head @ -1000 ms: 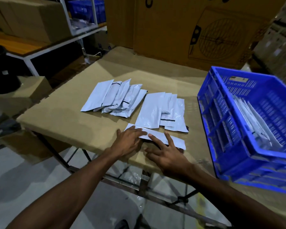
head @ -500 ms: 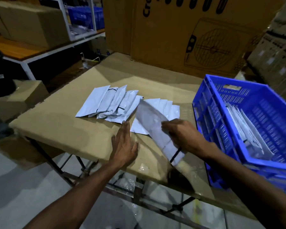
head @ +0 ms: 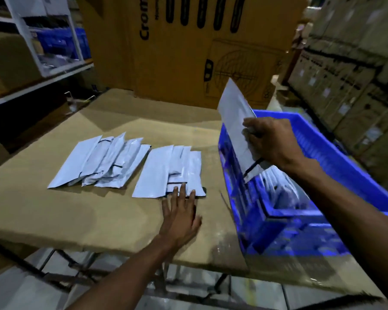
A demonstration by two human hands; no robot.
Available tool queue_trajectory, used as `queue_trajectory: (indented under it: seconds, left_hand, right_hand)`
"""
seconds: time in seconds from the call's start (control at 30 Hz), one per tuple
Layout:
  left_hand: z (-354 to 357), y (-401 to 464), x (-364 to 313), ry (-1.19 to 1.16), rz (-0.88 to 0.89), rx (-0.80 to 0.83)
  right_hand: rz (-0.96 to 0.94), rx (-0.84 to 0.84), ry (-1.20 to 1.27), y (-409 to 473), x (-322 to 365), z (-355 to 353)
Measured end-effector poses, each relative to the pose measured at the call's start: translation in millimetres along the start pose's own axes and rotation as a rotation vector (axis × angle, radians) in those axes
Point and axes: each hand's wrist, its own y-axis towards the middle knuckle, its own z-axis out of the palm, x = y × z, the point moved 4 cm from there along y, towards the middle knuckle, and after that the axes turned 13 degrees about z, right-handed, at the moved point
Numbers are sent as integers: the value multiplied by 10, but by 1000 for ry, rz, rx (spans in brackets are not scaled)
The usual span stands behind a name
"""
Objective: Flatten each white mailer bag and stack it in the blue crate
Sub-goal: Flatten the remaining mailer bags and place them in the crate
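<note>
Two hands, right [head: 269, 142] gripping one mailer [head: 235, 121] over crate [head: 345, 157], left [head: 181, 214] flat, fingers straight.

The right hand [head: 270, 142] covers the middle of the held mailer bag [head: 235, 113]; its thumb is out of sight behind the bag. The bag's lower end hides part of the blue crate [head: 336, 153] interior, and the stacked bags [head: 278, 186] there are smeared by motion blur, count not determinable. The crate's right side runs off the picture's edge. The printed carton [head: 188, 52] is cut off at the top, lettering incomplete.
</note>
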Motion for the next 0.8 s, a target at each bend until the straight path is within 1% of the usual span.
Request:
queue_trajectory:
  seconds: [0.07,0.13,0.37,0.5,0.63,0.73,0.8]
  left_hand:
    - [43,106,-134,17,11,12]
    - [87,211,-248,26,12,16]
    - [208,410,-433,-1,11,-7]
    - [188,448,-465,-7,-32,4]
    - [157,449,-480,1,-42,-2]
    - [133,446,-491,-7,-40,-11]
    - [129,443,-490,-13,-39,-18]
  right_hand:
    - [-40,-72,-81,43,-139,-121]
    - [-71,-84,-159,83,-275,-235]
    - [-68,47,-388,261,-1039,-500]
    - [-43,225,-615,123,-1511,-272]
    - [120,440,-709,-141,-1900,-32]
    - [132,657,-826,-341,-2011,142]
    - [152,765,-801,-422,-2018,236]
